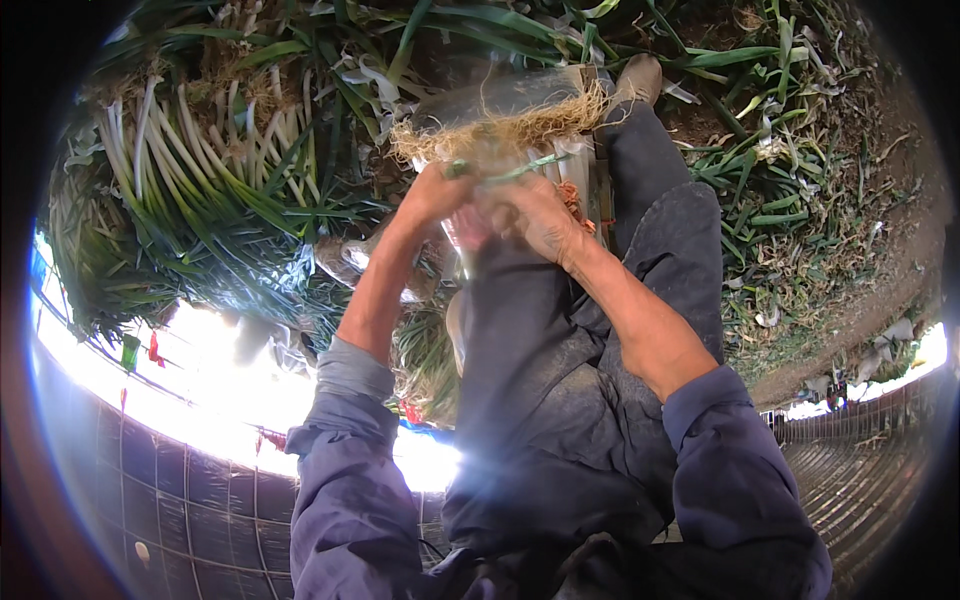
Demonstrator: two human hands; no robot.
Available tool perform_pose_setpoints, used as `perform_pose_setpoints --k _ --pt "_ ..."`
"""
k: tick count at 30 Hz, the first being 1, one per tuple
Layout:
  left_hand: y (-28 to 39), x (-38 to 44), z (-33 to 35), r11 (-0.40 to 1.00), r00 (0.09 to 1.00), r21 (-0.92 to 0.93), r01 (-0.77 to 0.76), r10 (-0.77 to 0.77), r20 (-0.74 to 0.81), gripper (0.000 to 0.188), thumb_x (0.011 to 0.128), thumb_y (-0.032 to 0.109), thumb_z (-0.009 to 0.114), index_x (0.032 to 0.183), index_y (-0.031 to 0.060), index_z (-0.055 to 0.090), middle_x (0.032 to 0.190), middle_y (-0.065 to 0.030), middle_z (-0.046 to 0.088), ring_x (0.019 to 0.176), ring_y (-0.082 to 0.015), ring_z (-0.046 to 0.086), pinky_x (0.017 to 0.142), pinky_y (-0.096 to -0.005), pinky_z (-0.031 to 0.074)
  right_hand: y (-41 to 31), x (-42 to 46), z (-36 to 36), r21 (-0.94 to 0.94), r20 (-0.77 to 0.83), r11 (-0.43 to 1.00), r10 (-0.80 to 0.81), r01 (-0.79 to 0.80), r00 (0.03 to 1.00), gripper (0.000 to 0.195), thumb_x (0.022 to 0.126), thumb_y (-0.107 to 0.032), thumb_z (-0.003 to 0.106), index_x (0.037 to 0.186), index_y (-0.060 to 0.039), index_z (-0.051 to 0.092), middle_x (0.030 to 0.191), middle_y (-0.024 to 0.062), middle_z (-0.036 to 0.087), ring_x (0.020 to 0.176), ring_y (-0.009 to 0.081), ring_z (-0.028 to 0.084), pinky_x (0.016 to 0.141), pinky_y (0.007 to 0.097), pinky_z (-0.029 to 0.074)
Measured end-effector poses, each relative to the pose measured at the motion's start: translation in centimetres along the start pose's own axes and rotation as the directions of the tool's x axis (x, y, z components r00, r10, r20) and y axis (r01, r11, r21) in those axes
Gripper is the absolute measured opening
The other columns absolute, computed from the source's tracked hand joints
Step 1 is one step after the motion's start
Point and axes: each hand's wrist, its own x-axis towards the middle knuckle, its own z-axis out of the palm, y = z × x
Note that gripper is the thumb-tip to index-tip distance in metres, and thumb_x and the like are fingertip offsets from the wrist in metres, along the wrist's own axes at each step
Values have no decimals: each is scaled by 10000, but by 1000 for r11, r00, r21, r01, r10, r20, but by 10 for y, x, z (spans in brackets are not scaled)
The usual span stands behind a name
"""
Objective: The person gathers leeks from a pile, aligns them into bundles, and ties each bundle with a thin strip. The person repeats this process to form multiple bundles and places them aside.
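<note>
A thick bundle of long-stemmed onions lies before me, its tan roots [517, 124] at the far end and its white stems [574, 157] partly hidden by my hands. My left hand [442, 193] is closed at the bundle's left side, with a bit of green showing at its fingers. Over the stems, my right hand [536, 214] grips a narrow green strip [532, 168] that runs across the bundle. Motion blurs the fingers and the space between them. Orange-red twine [574, 202] lies right beside my right hand.
Many onions [180, 150] lie heaped on the left, roots away from me. Cut leaves and trimmings [787, 187] litter the ground on the right. A dark board [502, 94] stands behind the roots. My trousered leg [667, 225] borders the work on the right.
</note>
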Motion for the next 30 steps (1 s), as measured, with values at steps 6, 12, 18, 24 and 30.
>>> perform_pose_setpoints --k 6,12,18,24,30 --pt "15 4 -15 931 950 214 -296 263 170 248 1041 275 623 1058 47 718 761 -62 682 684 -137 592 645 -340 485 -15 9 -2 -522 101 848 -52 97 994 484 992 -121 522 1472 -69 563 907 136 744 738 200 714 617 338 559" --pt "4 -5 -18 964 979 172 -205 199 51 347 1086 324 571 991 27 722 715 -54 679 684 -149 615 648 -355 496 -14 6 0 -911 105 342 -346 229 933 354 992 -290 549 904 18 699 930 250 712 837 436 678 785 507 525" --pt "-36 8 5 776 780 468 -424 575 -248 245 1058 265 599 1117 60 720 764 -202 677 672 -347 663 654 -419 519 -27 -4 -6 -939 323 -36 -430 341 843 311 954 -310 584 847 -51 718 816 185 711 751 394 684 738 513 524" --pt "-58 24 5 865 901 451 -218 357 -248 253 1045 261 628 1162 56 722 752 -164 700 687 -275 686 650 -398 516 -37 -1 -31 -931 361 -197 -371 307 856 220 909 -280 660 821 -79 659 816 164 687 750 415 660 650 506 506" --pt "-41 -2 9 960 975 -231 -159 117 -189 262 1054 238 641 1161 13 721 794 -3 707 642 -86 571 608 -273 470 -37 -8 -25 -910 414 -191 -426 368 804 265 921 -285 632 806 -48 657 789 189 678 752 427 657 669 519 499"
